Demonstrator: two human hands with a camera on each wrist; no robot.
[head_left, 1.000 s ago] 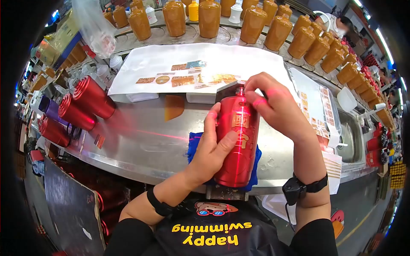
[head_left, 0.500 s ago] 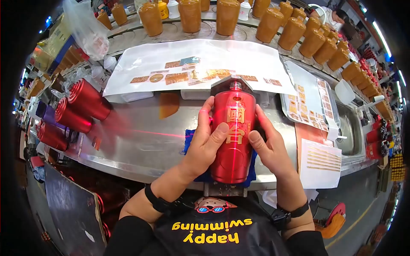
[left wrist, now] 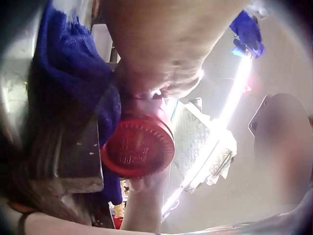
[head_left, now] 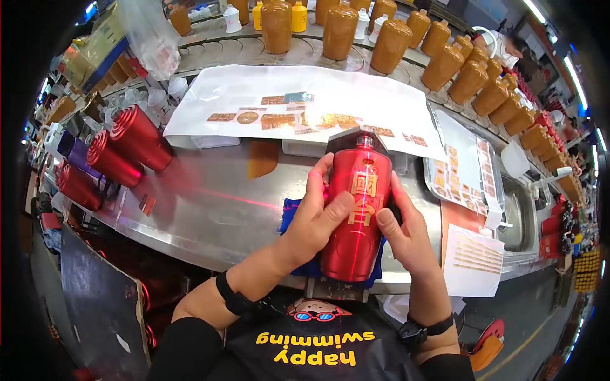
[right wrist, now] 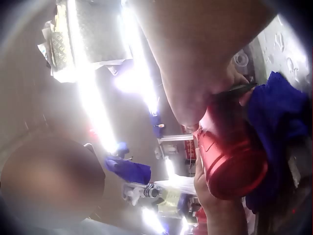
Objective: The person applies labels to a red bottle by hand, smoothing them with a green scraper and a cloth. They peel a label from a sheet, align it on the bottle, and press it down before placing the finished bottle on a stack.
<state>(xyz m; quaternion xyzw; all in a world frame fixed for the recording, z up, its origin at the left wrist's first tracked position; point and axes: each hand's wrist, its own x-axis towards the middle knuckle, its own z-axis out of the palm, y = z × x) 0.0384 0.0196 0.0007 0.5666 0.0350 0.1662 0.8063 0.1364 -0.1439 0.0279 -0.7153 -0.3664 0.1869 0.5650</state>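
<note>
Both hands hold a shiny red bottle with gold characters on its front and a bare threaded neck. It leans back over a blue cloth, neck pointing away from the person. My left hand grips its left side, thumb on the front beside the characters. On the opposite side my right hand wraps it, thumb near the lower character and fingers mostly hidden behind. A red laser line runs down the bottle's front. Behind the neck shows a dark angular plate. The round base faces the left wrist camera.
White sheets with gold stickers lie beyond the bottle and at right. A paper with gold strips overhangs the front edge. Several red bottles stand at left. Brown bottles line the conveyor behind; a sink is far right.
My right hand has come down from the bottle's neck to its side. The bottle has turned, so the gold characters now face the person. The brown bottles have shifted along the conveyor.
</note>
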